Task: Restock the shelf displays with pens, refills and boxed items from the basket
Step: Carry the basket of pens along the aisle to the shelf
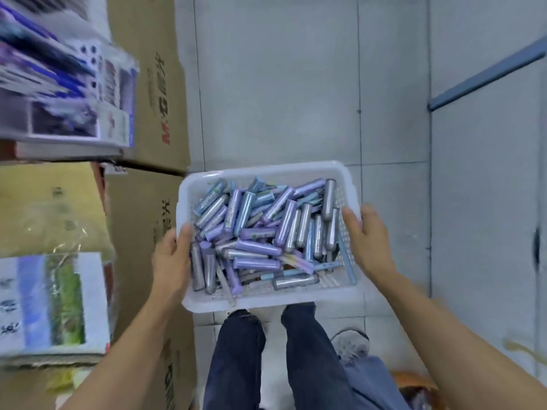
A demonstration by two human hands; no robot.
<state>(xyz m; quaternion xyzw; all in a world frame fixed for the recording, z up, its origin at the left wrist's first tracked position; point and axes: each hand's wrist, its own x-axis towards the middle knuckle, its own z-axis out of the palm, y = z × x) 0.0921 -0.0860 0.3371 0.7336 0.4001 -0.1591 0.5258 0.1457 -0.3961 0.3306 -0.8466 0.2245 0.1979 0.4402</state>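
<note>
A white plastic basket is held in the air above my legs, in the middle of the view. It is filled with several purple, silver and light blue tube-shaped pen and refill packs. My left hand grips the basket's left rim, thumb over the edge. My right hand grips the right rim the same way. A shelf display with blue pens and boxed items sits at the upper left, blurred.
Stacked brown cardboard cartons stand along the left beside the shelf. A flat boxed item with a green and blue picture lies on a carton at lower left. Grey tiled floor stretches ahead and to the right.
</note>
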